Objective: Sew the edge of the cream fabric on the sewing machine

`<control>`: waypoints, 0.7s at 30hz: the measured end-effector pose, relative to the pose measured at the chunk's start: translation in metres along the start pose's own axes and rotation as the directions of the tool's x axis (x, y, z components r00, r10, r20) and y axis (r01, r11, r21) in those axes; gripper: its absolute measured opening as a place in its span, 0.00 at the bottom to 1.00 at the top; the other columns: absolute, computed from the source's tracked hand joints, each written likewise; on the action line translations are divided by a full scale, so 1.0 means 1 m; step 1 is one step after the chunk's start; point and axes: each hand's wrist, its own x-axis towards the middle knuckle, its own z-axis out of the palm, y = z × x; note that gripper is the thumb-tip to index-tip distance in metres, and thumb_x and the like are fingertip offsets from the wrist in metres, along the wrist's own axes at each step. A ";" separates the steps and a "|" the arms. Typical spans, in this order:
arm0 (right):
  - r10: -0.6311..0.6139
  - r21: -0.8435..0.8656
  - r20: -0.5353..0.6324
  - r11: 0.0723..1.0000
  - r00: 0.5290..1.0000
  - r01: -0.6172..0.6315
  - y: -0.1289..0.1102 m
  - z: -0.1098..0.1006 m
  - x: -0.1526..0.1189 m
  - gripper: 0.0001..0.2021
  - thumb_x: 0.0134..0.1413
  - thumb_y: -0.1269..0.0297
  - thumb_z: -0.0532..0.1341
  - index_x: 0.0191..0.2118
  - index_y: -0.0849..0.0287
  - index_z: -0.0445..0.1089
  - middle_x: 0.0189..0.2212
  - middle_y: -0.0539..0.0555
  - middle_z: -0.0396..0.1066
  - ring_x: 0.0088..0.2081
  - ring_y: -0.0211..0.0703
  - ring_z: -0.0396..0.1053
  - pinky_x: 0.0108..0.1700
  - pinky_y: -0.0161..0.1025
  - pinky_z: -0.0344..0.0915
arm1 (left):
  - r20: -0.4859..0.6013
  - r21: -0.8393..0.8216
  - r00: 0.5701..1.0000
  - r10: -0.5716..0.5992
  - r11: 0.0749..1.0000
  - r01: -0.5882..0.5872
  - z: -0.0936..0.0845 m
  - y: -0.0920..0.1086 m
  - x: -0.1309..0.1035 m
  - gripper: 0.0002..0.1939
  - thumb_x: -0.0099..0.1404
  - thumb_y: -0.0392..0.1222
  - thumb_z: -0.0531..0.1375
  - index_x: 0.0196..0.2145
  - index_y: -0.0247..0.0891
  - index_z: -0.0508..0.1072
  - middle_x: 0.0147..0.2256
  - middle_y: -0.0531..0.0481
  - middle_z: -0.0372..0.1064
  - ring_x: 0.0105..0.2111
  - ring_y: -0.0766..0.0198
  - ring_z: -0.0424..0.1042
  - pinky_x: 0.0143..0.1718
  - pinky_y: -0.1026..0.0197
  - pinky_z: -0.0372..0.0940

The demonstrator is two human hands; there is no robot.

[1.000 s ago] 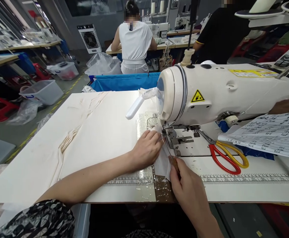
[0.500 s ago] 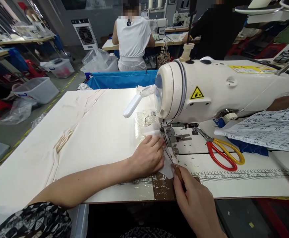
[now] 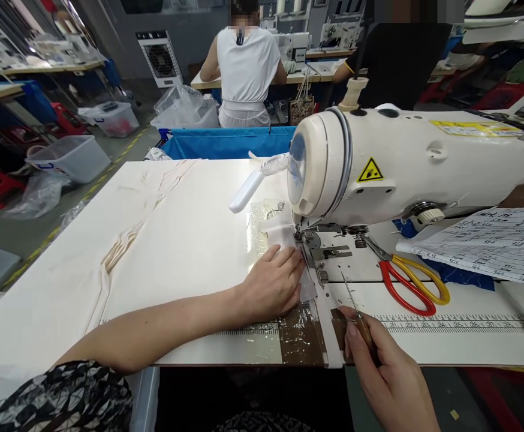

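My left hand (image 3: pixel 273 285) lies palm down on a small piece of thin white fabric (image 3: pixel 281 234), fingers stretched toward the presser foot (image 3: pixel 298 234). Its thumb is partly hidden, and part of the fabric shows beyond its fingers. The sewing machine (image 3: pixel 325 162) stands just ahead. My right hand (image 3: pixel 385 360) is closed round the wooden handle of an awl (image 3: pixel 366 336), whose thin metal point slants up and left above the machine bed. Between the hands, a narrow white strip (image 3: pixel 328 327) runs from the presser foot area down to the table's front edge.
Red-and-yellow-handled scissors (image 3: pixel 412 279) lie on the bed at right, near a written paper sheet (image 3: pixel 482 240). A white-handled tool (image 3: pixel 247 191) rests left of the machine head. Folded pale fabric (image 3: pixel 120 249) lies on the table (image 3: pixel 190 240). Two people sit working beyond.
My right hand has drawn the awl right and back, away from the presser foot. The white strip now hangs straight to the table edge. My left hand stays on the fabric.
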 end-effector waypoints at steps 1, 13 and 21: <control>-0.006 0.004 -0.006 1.000 1.000 0.006 0.002 0.000 0.000 0.16 0.69 0.51 0.53 0.50 0.51 0.72 0.29 0.50 0.73 0.25 0.43 0.70 0.26 0.31 0.67 | 0.009 0.002 1.000 0.002 1.000 -0.002 0.000 0.000 0.000 0.24 0.71 0.42 0.48 0.57 0.22 0.66 0.58 0.32 0.63 0.58 0.48 0.61 0.60 0.47 0.56; 0.109 0.045 0.003 0.993 0.994 -0.109 -0.012 -0.002 -0.002 0.17 0.68 0.50 0.53 0.50 0.53 0.72 0.27 0.49 0.70 0.29 0.44 0.71 0.39 0.33 0.71 | 0.034 0.011 0.999 0.013 1.000 -0.013 -0.002 0.002 -0.001 0.25 0.70 0.43 0.49 0.58 0.21 0.65 0.59 0.31 0.62 0.59 0.47 0.60 0.61 0.48 0.54; 0.010 0.062 -0.010 0.998 1.000 -0.009 0.013 0.002 0.001 0.18 0.67 0.47 0.56 0.50 0.51 0.74 0.38 0.53 0.77 0.34 0.44 0.76 0.32 0.28 0.72 | 0.036 -0.018 0.999 0.002 1.000 -0.002 -0.001 0.002 -0.001 0.26 0.70 0.44 0.50 0.58 0.21 0.64 0.59 0.31 0.62 0.58 0.47 0.61 0.60 0.49 0.56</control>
